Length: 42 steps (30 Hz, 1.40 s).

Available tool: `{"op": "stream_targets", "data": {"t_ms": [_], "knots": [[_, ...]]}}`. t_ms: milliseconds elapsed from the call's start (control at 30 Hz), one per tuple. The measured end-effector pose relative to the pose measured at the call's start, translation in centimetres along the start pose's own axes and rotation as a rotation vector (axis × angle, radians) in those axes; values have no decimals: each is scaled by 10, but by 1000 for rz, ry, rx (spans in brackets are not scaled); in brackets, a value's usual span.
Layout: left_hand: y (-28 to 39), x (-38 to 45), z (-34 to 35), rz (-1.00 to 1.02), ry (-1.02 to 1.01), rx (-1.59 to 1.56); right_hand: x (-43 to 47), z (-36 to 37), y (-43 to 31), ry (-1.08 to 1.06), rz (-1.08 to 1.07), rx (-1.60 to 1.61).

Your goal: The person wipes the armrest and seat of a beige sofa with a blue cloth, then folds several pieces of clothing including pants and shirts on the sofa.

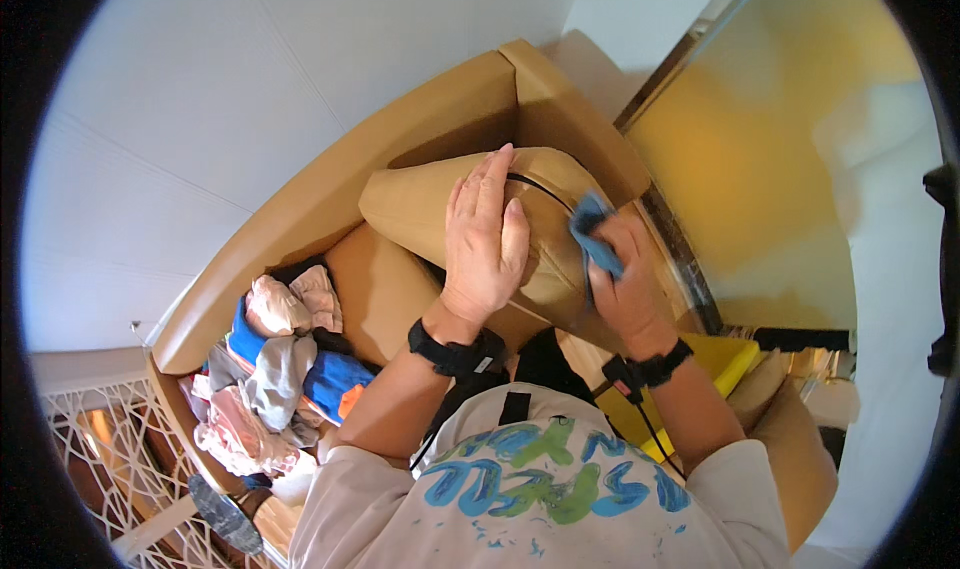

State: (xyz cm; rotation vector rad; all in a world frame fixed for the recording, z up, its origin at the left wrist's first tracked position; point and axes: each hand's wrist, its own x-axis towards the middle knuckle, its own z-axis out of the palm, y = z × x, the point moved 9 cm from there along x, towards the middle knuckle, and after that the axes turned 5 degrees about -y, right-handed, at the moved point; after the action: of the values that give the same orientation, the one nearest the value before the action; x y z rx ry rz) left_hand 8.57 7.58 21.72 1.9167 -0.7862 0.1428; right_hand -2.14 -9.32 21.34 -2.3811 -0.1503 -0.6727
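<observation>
A tan sofa cushion (420, 201) stands tilted on the tan sofa, its seamed end towards the right. My left hand (484, 246) lies flat on top of it, fingers stretched out and holding nothing. In my right hand (630, 276) is a blue cloth (596, 231), held against or very close to the cushion's right end; the hand is blurred. A dark line, perhaps a zip or piping, runs along the cushion's edge between the two hands. Black straps with small devices circle both wrists.
The sofa's backrest (360, 164) curves behind the cushion. Several crumpled clothes (277, 374) lie heaped on the seat at left. A yellow object (727, 366) and tan cushions (787, 434) are at lower right. A yellowish glossy panel (750, 156) rises at right, a white lattice (112, 449) at lower left.
</observation>
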Motion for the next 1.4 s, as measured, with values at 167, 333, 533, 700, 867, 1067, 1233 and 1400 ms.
{"op": "stream_targets", "data": {"t_ms": [167,333,533,700,867,1067,1233,1400], "knots": [[-17,-5,-21,8,-94,-230,-4,-10,9,19,181,208],[-11,-16,-19,30,-25,-191,80,3,-42,-35,27,197],[-33,-18,-15,-8,-12,-203,93,31,-76,-217,-290,-26],[-34,-20,-10,9,-55,-153,35,8,-47,-145,-195,175],[-12,-21,-5,103,-114,-83,26,-12,-15,-78,148,443],[-20,-32,22,201,-390,-64,97,34,-68,-484,-64,-232],[-24,-22,24,191,-286,-43,86,25,-63,-364,-138,-125],[-38,-17,25,137,-304,-19,76,15,-65,-480,-132,203]]}}
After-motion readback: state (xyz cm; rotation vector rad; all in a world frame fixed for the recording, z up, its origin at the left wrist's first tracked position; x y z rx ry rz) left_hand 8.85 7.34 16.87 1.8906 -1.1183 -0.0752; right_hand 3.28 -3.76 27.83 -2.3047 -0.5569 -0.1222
